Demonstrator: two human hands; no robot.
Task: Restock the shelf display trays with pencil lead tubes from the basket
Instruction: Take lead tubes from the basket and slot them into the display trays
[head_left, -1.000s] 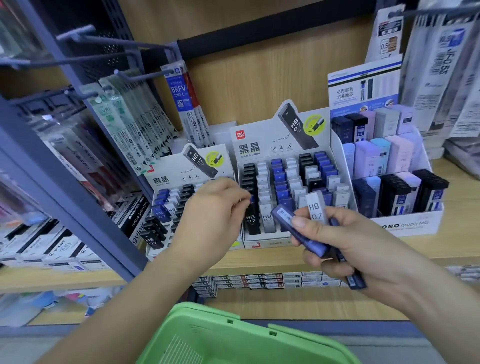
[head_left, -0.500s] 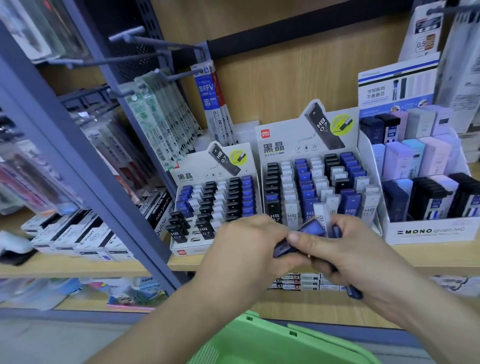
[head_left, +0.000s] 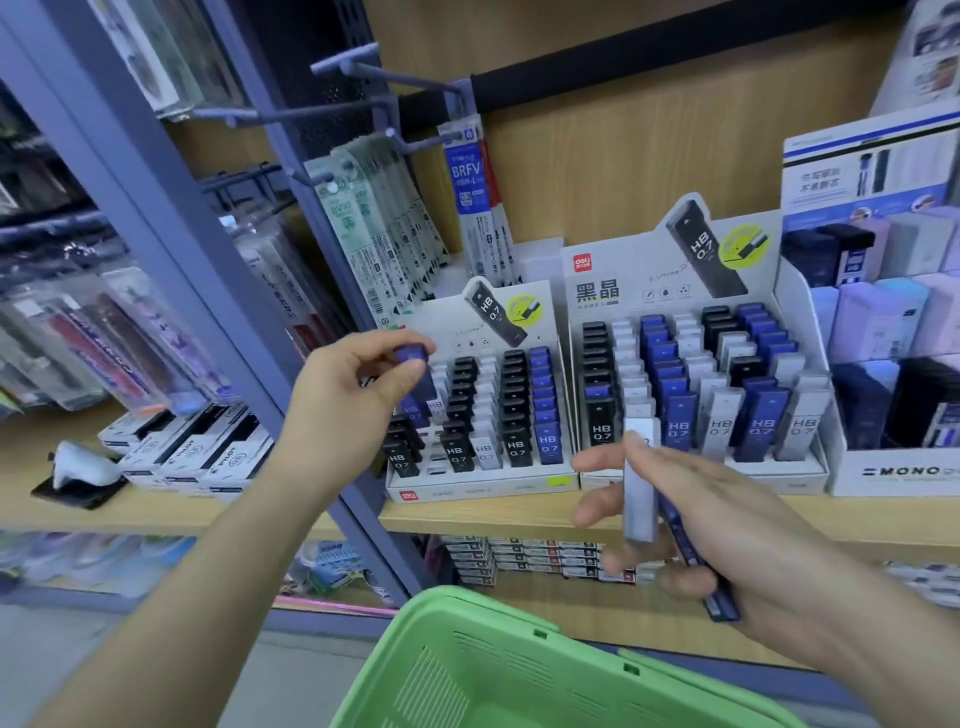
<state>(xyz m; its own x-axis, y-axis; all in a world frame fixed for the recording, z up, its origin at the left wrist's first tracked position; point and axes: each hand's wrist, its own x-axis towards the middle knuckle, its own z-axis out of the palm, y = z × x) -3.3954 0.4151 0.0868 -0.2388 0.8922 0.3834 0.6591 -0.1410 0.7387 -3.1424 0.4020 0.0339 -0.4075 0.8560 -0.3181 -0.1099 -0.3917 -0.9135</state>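
My left hand (head_left: 348, 400) is up at the smaller Deli display tray (head_left: 483, 491), thumb and fingertips pinched on the cap end of a blue lead tube (head_left: 411, 354). The tube stands almost upright over the tray's leftmost column, its lower end down among the tubes already there. I cannot tell whether it is touching the slot. That column is partly open toward the front, while the black, grey and blue rows beside it stand full.

My right hand (head_left: 737, 535) is lower, in front of the larger Deli tray (head_left: 701, 475). Its thumb presses a grey lead tube (head_left: 640, 488) against the fingers, and a dark blue lead tube (head_left: 698, 566) lies slanted across the palm behind it. The fingers below are spread and only loosely bent, so the grip is mostly the thumb's work. The grey tube points up, its top just before the front row of the larger tray.

Both trays sit side by side on the wooden shelf (head_left: 467, 519), HB 0.7 printed on their tubes. A MONO display box (head_left: 893, 475) stands to their right, and hanging refill packs (head_left: 374, 228) are behind on hooks. The green basket (head_left: 519, 670) is just below my wrists; what it holds is out of sight.
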